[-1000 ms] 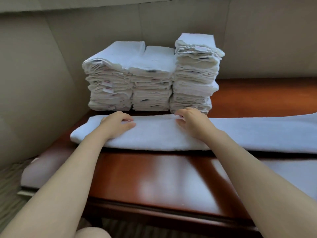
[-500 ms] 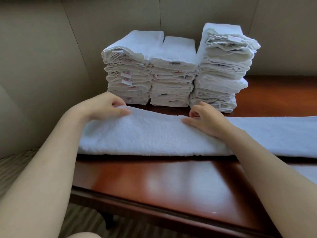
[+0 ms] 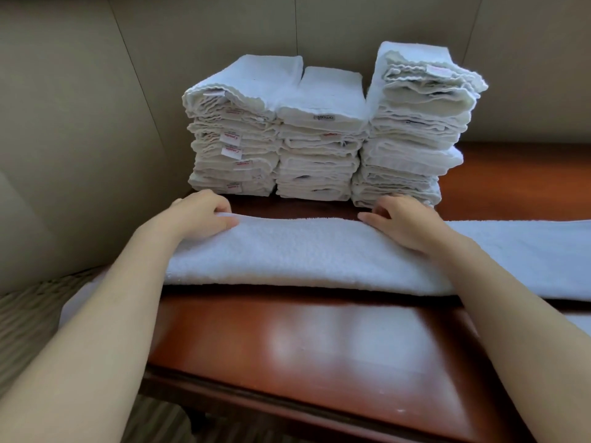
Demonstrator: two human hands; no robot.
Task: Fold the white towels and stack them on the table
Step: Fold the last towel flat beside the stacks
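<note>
Just beyond both hands point(image 3: 204, 215) stood three towel stacks point(image 3: 319, 135), blocking forward reach; bare counter point(image 3: 287, 340) lay open behind them, nearer the person.

So, counting it up: three stacks of folded white towels at the back, a left stack point(image 3: 232, 135), a middle stack point(image 3: 319, 145) and a taller right stack point(image 3: 415, 129). Can't count the towels in each, too many layers squished together. One long towel point(image 3: 319, 251) laid out in front, one wooden table point(image 3: 287, 346) under it all, and two hands in view, left hand point(image 3: 198, 215) and right hand point(image 3: 403, 222).
</note>
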